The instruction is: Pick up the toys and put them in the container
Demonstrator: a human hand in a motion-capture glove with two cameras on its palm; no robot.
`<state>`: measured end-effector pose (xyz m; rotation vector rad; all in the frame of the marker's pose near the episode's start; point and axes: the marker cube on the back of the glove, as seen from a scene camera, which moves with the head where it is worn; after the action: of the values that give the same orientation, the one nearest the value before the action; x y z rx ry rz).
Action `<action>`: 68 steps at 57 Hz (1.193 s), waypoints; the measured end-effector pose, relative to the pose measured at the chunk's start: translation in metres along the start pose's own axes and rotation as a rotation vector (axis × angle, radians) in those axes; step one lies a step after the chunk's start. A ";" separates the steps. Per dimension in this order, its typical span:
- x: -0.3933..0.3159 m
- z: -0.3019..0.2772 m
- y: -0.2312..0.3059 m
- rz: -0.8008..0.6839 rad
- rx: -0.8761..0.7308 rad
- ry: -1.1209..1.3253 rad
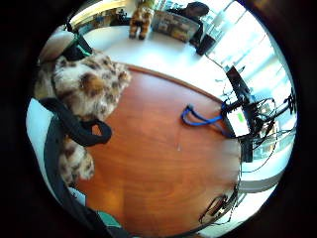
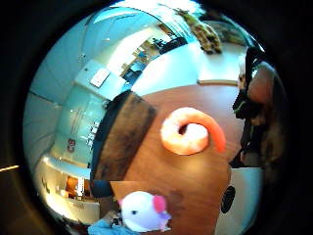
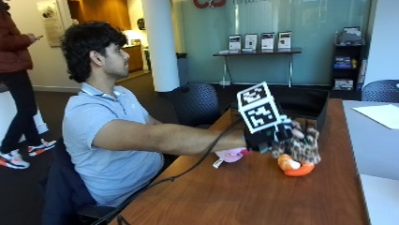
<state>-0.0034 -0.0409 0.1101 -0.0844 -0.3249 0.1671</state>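
Observation:
My gloved right hand [image 3: 268, 136] grips a leopard-spotted plush toy [image 3: 303, 147] and holds it just above the wooden table [image 3: 249, 197]. The plush fills one side of the little finger side palm view [image 1: 86, 84], pressed against the palm straps. Right under it on the table lies an orange curled toy [image 3: 293, 167], also seen in the thumb side palm view [image 2: 188, 132]. A white and pink plush toy [image 3: 231, 154] lies on the table below my forearm [image 2: 142, 211]. The dark container [image 3: 300, 104] stands at the table's far end, beyond the hand [image 2: 122, 139].
A white table [image 3: 380, 150] with a sheet of paper [image 3: 380, 115] adjoins the wooden one on the far side. A blue strap [image 1: 198, 116] and a small device with cables [image 1: 238, 121] lie near the wooden table's edge. Another plush [image 1: 141, 20] stands on a farther table.

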 end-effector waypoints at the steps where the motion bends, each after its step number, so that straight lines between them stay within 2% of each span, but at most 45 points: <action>1: -0.010 -0.008 -0.003 -0.013 0.014 -0.025; 8: -0.082 -0.054 -0.019 -0.099 0.085 -0.203; 16: -0.191 -0.085 -0.023 -0.200 0.042 -0.571; 27: -0.306 -0.077 -0.007 -0.412 -0.004 -0.428; 32: -0.329 -0.065 0.002 -0.451 -0.098 -0.391; 40: -0.335 -0.044 0.010 -0.477 -0.269 -0.280; 53: -0.305 -0.043 0.011 -0.505 -0.236 -0.252; 59: -0.273 -0.042 0.020 -0.484 -0.249 -0.231; 68: -0.204 -0.037 0.042 -0.441 -0.291 -0.069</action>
<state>-0.1884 -0.0379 0.0067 -0.2915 -0.4276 -0.3161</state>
